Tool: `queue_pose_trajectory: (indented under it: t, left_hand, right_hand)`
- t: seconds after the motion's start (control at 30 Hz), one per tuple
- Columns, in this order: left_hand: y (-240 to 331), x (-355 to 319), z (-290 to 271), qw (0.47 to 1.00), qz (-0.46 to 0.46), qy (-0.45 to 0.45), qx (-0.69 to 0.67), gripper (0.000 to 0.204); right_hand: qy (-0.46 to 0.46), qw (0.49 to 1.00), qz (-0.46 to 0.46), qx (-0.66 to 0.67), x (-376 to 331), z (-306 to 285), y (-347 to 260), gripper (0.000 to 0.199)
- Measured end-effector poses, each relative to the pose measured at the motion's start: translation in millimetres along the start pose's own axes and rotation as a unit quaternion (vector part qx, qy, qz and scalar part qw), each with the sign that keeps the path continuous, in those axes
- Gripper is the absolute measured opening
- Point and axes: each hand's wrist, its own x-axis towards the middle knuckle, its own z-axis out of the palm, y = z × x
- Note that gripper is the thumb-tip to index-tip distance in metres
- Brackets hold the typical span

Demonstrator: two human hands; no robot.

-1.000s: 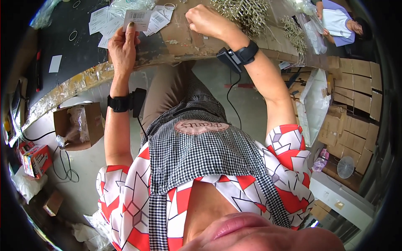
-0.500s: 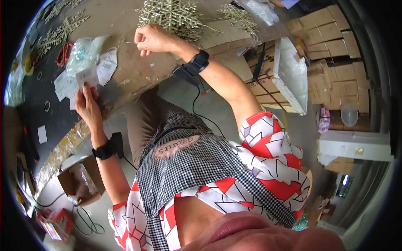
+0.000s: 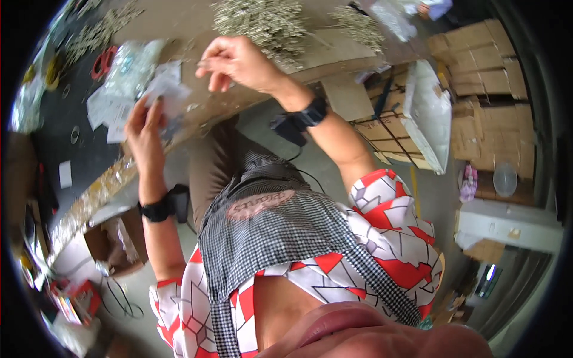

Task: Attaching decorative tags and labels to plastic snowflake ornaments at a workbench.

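Note:
My left hand (image 3: 145,140) pinches a white paper label (image 3: 169,92), blurred by motion, above the left part of the worktable. Just beyond it lie more loose labels (image 3: 102,107) and a clear plastic bag (image 3: 136,68) of small items. To the right, over the brown table surface, my right hand (image 3: 242,65) is raised with its fingers curled and thumb close to the fingertips. Whatever may be between them is too small to tell. Past that hand lies a pile of gold glittery snowflake ornaments (image 3: 259,27).
Red-handled scissors (image 3: 104,62) lie beside the bag. Further snowflakes (image 3: 358,27) rest at the back right, others at the far left. Cardboard boxes (image 3: 486,65) and a white foam-like panel (image 3: 427,113) stand to the right. An open carton (image 3: 116,244) sits below the table's left edge.
My left hand has lifted slightly and shifted right with the label. The right hand has moved a little right, its fingers loosening from a tighter curl. The whole view has shifted somewhat.

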Motion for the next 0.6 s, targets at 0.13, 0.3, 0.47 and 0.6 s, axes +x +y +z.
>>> queue_pose_trajectory:
  t: [0.13,0.3,0.47,0.6]
  left_hand:
    - [14.1,-2.5,9.1,0.994,-0.051,-0.077,-0.064,0.027]
    - [15.0,-7.4,10.9,0.978,-0.086,-0.107,-0.157,0.027]
    - [19.8,-15.1,16.3,0.975,-0.095,-0.105,-0.171,0.024]
    - [22.8,-16.4,17.7,0.967,-0.090,-0.115,-0.207,0.025]
  right_hand:
    - [0.031,0.996,-0.052,-0.059,-13.0,9.0,-14.7,0.009]
    - [0.071,0.974,-0.105,-0.189,-21.4,14.4,-11.5,0.007]
    - [0.090,0.945,-0.156,-0.272,-27.2,25.3,-21.7,0.006]
    - [0.118,0.936,-0.186,-0.273,-35.5,32.5,-22.6,0.004]
